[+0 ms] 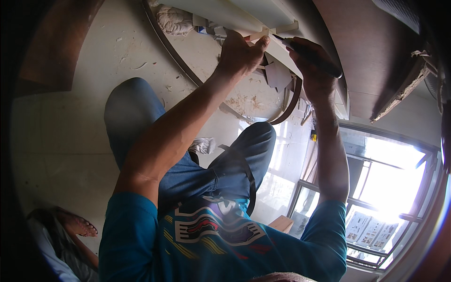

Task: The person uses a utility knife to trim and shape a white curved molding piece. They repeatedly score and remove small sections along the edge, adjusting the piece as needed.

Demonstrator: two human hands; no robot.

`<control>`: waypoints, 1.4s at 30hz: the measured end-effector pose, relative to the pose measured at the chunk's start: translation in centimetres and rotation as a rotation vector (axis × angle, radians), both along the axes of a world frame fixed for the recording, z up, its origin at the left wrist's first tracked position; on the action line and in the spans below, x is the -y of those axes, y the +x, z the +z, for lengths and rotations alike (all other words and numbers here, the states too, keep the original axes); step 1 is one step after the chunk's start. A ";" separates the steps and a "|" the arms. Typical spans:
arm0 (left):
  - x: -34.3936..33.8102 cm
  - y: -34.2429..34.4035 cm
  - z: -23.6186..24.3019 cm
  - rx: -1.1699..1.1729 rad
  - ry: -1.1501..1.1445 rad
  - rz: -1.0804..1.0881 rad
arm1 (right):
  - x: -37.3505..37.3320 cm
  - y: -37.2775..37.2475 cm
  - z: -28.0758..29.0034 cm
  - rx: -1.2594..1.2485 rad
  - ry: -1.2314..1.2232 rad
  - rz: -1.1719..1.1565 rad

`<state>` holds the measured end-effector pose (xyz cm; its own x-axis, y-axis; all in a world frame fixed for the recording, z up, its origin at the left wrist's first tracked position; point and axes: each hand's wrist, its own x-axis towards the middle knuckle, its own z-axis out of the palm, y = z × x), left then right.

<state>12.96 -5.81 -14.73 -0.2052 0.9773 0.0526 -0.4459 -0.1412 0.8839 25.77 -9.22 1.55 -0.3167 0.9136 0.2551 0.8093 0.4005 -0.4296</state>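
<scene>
At the top centre my left hand (242, 52) is closed, thumb and fingers gripping a narrow pale strip (257, 35) at the edge of a white panel (282, 54). A small red bit shows by its fingers; what it belongs to is hidden. Just right of it, my right hand (317, 70) wraps round a black-handled tool with a thin pointed tip (314, 55). The tip points left, close to the strip's end and my left thumb; whether it touches cannot be made out. The tool's exact kind is unclear.
Curved dark edging (171, 49) arcs over the pale floor, with shavings (246, 102) and offcuts (277, 75) beyond my knees. A cloth bundle (174, 21) lies at the top. A brown panel (366, 61) and a bright window (390, 174) stand right. Another person's foot (77, 223) is at lower left.
</scene>
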 end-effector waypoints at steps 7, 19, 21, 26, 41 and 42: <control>0.1 -0.1 0.2 0.029 -0.012 -0.090 | 0.9 0.5 1.9 -0.087 -0.041 0.011; 1.3 -1.3 2.2 0.207 -0.015 -0.144 | 7.5 5.2 2.0 -0.278 -0.095 -0.137; 1.8 -0.8 3.2 0.172 -0.052 -0.060 | 8.7 6.8 1.6 -0.239 -0.112 -0.225; 0.2 1.5 0.8 0.036 -0.026 0.134 | 9.8 7.8 0.2 -0.309 -0.080 -0.263; 0.1 3.6 2.7 0.389 -0.411 0.113 | 12.4 8.8 -4.9 -0.631 -0.028 -0.451; 1.1 3.2 3.2 0.542 -0.431 0.074 | 12.7 9.1 -5.3 -0.689 -0.036 -0.464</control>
<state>16.21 -6.86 -11.55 -0.1599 0.8702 -0.4660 -0.8431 0.1252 0.5230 34.91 -21.89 -3.76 0.3105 0.9243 0.2221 0.4399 0.0674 -0.8955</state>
